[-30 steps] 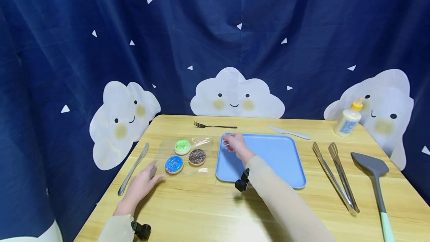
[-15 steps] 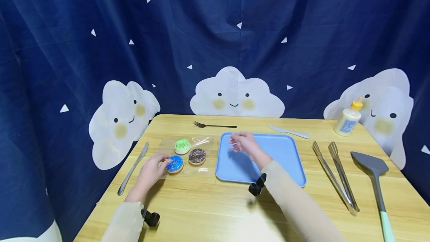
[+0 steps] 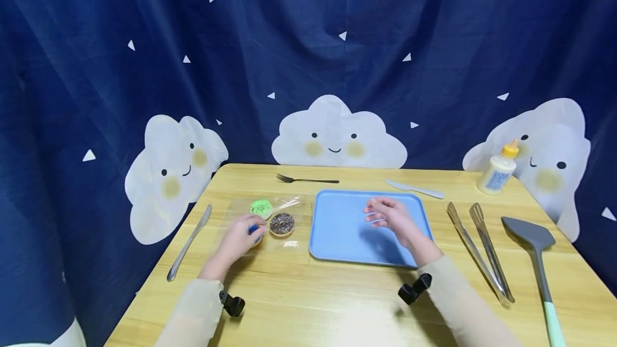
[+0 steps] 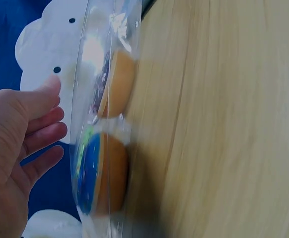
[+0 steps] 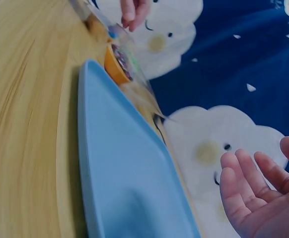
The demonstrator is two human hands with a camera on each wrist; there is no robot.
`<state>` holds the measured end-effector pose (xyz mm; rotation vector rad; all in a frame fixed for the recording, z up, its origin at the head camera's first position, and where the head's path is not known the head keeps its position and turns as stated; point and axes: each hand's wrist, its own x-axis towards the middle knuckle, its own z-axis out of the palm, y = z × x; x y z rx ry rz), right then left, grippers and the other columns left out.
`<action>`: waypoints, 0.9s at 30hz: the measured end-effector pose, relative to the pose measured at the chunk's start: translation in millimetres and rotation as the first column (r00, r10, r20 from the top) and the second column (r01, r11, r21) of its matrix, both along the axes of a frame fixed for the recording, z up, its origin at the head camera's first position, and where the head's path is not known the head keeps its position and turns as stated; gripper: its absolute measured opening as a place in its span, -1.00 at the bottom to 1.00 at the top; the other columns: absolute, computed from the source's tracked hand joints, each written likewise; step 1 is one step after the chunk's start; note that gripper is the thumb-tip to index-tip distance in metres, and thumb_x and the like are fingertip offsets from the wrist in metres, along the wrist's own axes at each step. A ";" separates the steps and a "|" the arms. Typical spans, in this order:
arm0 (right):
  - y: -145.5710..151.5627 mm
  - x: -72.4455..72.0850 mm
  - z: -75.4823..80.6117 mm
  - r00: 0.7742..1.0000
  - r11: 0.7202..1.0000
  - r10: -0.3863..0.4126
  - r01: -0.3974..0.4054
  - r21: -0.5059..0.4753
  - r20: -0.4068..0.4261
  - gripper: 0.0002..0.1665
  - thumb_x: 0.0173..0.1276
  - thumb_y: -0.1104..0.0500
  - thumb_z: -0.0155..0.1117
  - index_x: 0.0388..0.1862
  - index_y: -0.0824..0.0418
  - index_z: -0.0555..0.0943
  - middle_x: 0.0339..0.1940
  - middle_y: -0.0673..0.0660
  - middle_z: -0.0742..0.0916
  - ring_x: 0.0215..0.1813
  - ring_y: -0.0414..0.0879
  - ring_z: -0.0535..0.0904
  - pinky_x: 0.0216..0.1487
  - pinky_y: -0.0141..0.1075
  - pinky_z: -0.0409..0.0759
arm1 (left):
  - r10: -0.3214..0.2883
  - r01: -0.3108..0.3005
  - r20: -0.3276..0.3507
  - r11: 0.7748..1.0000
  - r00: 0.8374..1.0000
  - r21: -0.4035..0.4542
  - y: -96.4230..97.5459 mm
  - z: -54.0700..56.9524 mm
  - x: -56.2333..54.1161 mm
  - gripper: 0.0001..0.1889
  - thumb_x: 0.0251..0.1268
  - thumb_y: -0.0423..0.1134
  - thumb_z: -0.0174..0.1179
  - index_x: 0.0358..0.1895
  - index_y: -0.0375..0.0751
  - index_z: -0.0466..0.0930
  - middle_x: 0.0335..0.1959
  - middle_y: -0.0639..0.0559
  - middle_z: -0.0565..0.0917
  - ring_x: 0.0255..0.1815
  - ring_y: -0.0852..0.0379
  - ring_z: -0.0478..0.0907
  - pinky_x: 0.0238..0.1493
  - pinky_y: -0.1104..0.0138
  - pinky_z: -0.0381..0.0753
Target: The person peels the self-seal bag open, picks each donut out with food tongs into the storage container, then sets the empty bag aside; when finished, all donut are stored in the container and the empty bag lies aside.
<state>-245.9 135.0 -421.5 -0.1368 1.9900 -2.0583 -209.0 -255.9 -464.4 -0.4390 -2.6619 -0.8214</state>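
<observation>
In the head view my left hand (image 3: 241,235) hovers over the blue-iced doughnut (image 4: 112,173) and hides most of it. The left wrist view shows those fingers loosely bent, a small gap away from the clear plastic bag (image 4: 109,29), holding nothing. Under the clear film lie the blue doughnut, a chocolate doughnut with sprinkles (image 3: 281,225) and a green-iced doughnut (image 3: 261,206). Over the right part of a light blue tray (image 3: 332,232), my right hand (image 3: 394,217) is raised with relaxed fingers and nothing in them. Its shadow falls on the tray.
Left of the bag lies a table knife (image 3: 190,241). Behind are a dark fork (image 3: 308,180) and a pale knife (image 3: 415,189). To the right are metal tongs (image 3: 482,256), a spatula (image 3: 535,245) and a yellow-capped bottle (image 3: 497,173). A curtain (image 3: 289,42) hangs behind the table.
My left hand has moved right and forward from beside the bag to above the blue doughnut. The right hand has shifted right, from the tray's left edge to its right part.
</observation>
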 end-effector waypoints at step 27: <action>202.6 105.6 -2.1 0.959 0.923 -0.156 0.056 -0.380 -0.238 -0.60 0.49 0.39 -0.23 -0.12 0.27 0.63 -0.26 0.15 0.74 -0.23 -0.05 0.68 -0.29 -0.31 0.64 | -0.016 0.010 -0.177 0.999 0.984 -0.040 36.2 -15.5 2.2 -0.88 -0.01 -0.32 0.39 -0.35 -0.13 0.70 -0.33 0.11 0.59 -0.21 0.12 0.46 -0.13 0.19 0.49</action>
